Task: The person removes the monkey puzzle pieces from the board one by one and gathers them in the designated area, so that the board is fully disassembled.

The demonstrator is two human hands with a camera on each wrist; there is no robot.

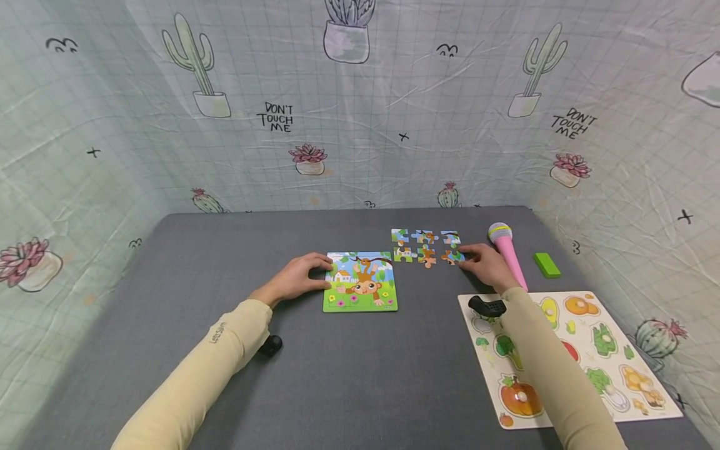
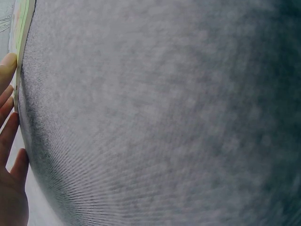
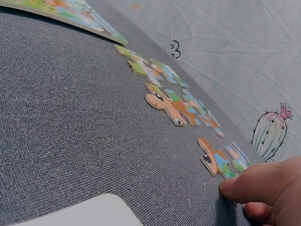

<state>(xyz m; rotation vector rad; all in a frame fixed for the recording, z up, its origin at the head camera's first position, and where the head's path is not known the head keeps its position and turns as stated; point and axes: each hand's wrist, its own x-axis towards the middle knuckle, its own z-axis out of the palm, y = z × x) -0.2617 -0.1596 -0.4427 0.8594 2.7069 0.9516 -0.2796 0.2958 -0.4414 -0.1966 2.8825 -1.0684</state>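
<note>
A picture puzzle board (image 1: 360, 281) with a monkey and a house lies flat on the table. My left hand (image 1: 299, 277) touches its left edge, thumb low and fingers higher up, none curled round it. In the left wrist view, the fingertips (image 2: 8, 63) meet the board's edge (image 2: 21, 35). Right of the board, several loose jigsaw pieces (image 1: 426, 255) lie in two rows. At the right end of the nearer row, my right hand (image 1: 487, 265) pinches a jigsaw piece (image 3: 208, 157) between thumb and finger, the piece lying on the table and partly hidden.
A pink toy microphone (image 1: 509, 253) lies just beyond my right hand, with a green block (image 1: 547, 265) farther right. Below my right forearm is a wooden vegetable peg board (image 1: 604, 400). A printed cloth (image 1: 360, 125) hangs behind the grey table (image 1: 360, 381).
</note>
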